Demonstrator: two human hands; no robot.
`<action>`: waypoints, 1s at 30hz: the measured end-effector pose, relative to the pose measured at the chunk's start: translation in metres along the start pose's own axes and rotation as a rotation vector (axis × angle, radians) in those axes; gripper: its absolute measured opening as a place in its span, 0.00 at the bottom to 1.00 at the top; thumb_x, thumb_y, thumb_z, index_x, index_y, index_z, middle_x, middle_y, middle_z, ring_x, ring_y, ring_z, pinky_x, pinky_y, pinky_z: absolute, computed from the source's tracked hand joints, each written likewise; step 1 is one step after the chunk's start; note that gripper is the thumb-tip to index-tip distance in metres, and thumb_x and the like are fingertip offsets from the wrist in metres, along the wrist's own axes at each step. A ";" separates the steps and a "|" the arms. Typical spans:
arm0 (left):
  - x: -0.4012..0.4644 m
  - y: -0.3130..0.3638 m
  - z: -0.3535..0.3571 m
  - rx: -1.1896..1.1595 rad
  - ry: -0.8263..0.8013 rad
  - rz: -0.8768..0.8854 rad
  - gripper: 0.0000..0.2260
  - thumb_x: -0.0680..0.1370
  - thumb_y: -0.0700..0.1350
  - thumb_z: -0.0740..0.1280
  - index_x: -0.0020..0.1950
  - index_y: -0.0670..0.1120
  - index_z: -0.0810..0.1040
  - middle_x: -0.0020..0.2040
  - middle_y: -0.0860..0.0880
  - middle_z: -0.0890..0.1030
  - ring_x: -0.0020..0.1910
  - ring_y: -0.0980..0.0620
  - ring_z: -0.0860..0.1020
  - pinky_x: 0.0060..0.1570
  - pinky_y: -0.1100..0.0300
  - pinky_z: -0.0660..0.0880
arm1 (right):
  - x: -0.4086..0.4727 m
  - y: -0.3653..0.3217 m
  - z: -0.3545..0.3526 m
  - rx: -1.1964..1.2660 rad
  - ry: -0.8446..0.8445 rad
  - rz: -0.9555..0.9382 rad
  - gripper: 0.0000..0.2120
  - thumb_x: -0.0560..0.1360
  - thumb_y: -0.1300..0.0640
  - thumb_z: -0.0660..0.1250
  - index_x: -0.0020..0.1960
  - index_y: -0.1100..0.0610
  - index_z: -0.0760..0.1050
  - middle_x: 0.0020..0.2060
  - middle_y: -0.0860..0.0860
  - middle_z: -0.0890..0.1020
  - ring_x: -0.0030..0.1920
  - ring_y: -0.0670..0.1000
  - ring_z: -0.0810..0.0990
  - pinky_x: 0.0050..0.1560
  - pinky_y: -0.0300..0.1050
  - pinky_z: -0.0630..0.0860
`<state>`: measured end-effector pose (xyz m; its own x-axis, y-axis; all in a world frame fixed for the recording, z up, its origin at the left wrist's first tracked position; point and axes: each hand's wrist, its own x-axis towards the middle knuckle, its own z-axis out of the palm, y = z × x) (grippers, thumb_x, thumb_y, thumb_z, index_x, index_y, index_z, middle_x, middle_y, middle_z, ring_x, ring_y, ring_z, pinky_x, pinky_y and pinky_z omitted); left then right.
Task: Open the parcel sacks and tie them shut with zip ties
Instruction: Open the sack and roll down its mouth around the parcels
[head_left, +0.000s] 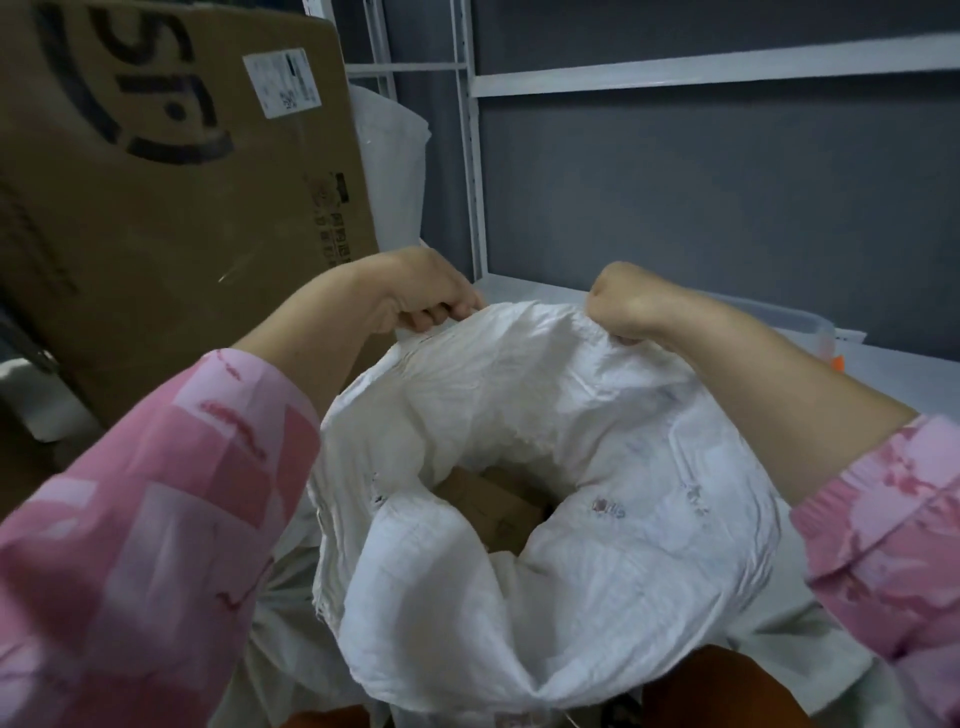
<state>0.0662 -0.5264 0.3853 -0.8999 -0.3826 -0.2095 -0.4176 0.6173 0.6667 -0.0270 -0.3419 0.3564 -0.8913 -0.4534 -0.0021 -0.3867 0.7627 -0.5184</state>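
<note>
Head view, sack: a white woven parcel sack (545, 467) stands open in the middle, its mouth wide and its far rim pulled up toward the shelf.
Head view, contents: brown cardboard parcels (488, 504) show down inside the opening.
Head view, left hand: the left hand (426, 291) holds the far rim at its left side, fingers (441, 314) curled round the fabric edge.
Head view, right hand: the right hand (623, 301) is balled tight on the far rim at its right side, cloth bunched under it.
Head view, sleeves: both forearms wear pink patterned sleeves (156, 493).
Head view, surroundings: a large brown cardboard box (171, 208) with a white label leans at the left, just beside the sack; white metal shelving (475, 156) stands behind against a grey wall.
</note>
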 end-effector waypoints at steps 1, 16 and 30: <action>0.002 0.001 -0.002 -0.003 0.033 -0.001 0.08 0.77 0.39 0.64 0.48 0.41 0.83 0.42 0.45 0.75 0.29 0.54 0.64 0.28 0.64 0.61 | 0.000 -0.004 0.001 -0.020 0.009 -0.013 0.12 0.71 0.68 0.52 0.31 0.56 0.59 0.26 0.52 0.61 0.26 0.50 0.58 0.28 0.39 0.54; 0.014 -0.014 -0.003 0.030 -0.019 -0.058 0.11 0.80 0.37 0.60 0.56 0.41 0.80 0.40 0.44 0.72 0.29 0.54 0.64 0.30 0.63 0.63 | 0.001 -0.017 0.010 -0.101 0.225 -0.157 0.08 0.71 0.68 0.57 0.40 0.61 0.73 0.38 0.56 0.76 0.42 0.60 0.75 0.32 0.45 0.71; 0.008 -0.019 0.009 0.177 0.212 0.092 0.14 0.72 0.50 0.73 0.54 0.46 0.79 0.45 0.50 0.79 0.40 0.53 0.75 0.40 0.61 0.71 | 0.017 -0.031 0.032 0.014 -0.130 -0.259 0.18 0.76 0.66 0.57 0.28 0.56 0.63 0.26 0.49 0.64 0.28 0.48 0.60 0.26 0.39 0.58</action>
<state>0.0657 -0.5347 0.3641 -0.8962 -0.4434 0.0127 -0.3680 0.7592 0.5368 -0.0229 -0.3883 0.3447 -0.7254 -0.6879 0.0227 -0.5930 0.6079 -0.5280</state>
